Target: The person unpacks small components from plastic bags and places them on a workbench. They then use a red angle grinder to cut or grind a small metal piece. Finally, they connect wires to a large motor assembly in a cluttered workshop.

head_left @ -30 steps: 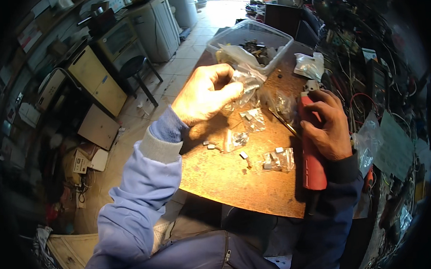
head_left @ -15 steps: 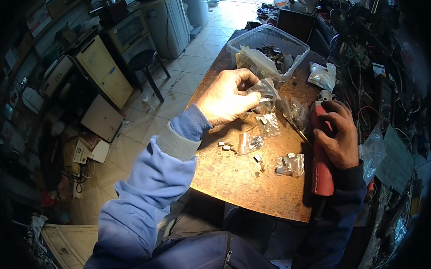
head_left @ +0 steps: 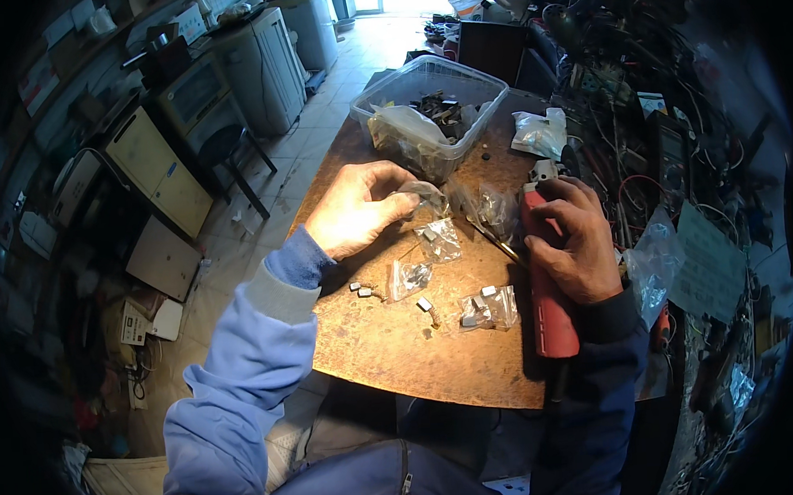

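Note:
My left hand (head_left: pixel 364 210) is closed in a pinch on a small clear plastic bag (head_left: pixel 427 198), just in front of the clear plastic box. My right hand (head_left: pixel 580 244) curls over the body of a red angle grinder (head_left: pixel 552 316), which lies lengthwise at the table's right side, its metal head (head_left: pixel 545 171) pointing away. Between the hands lie small zip bags, one holding a pale block (head_left: pixel 437 242) and another, nearer bag (head_left: pixel 497 311) with grey blocks. Loose carbon brushes (head_left: pixel 424 306) with springs rest on the wood, beside another crumpled zip bag (head_left: pixel 408 280).
The clear box (head_left: pixel 488 111) holds dark small parts and a plastic bag. A thin metal rod (head_left: pixel 501 245), perhaps a screwdriver, lies against the grinder. A white packet (head_left: pixel 539 133) sits at the back right. Cables and tools crowd the right side; a black stool (head_left: pixel 222 145) stands at left.
The whole view has shifted, so the table appears farther left. My left hand has come slightly nearer and lower with the plastic bag. My right hand stays on the grinder.

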{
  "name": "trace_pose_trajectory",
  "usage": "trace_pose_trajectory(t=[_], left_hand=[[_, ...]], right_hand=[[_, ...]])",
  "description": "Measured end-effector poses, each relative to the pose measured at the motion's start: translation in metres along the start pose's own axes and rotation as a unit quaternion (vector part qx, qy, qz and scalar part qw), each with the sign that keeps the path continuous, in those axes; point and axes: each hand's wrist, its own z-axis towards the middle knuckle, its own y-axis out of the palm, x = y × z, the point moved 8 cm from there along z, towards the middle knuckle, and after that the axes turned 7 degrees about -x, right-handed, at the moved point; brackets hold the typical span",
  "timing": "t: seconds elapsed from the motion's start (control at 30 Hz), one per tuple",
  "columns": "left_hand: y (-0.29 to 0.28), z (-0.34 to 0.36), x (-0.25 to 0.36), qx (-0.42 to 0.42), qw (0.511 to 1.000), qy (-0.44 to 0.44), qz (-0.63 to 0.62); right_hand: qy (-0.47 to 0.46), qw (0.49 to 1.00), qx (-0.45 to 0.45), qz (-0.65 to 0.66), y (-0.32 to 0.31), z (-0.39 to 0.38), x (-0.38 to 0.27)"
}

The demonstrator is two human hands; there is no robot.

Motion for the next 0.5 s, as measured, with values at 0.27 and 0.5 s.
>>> trace_pose_trajectory(t=[0.27, 0.5], left_hand=[[-0.004, 0.0, 0.003, 0.05, 0.998, 0.031, 0.006], [-0.01, 0.002, -0.007, 0.096, 0.992, 0.018, 0.083]], right_hand=[[-0.008, 1.0, 0.006, -0.016, -0.002, 0.0, -0.001], [-0.006, 1.0, 0.004, -0.026, -0.001, 0.001, -0.004]])
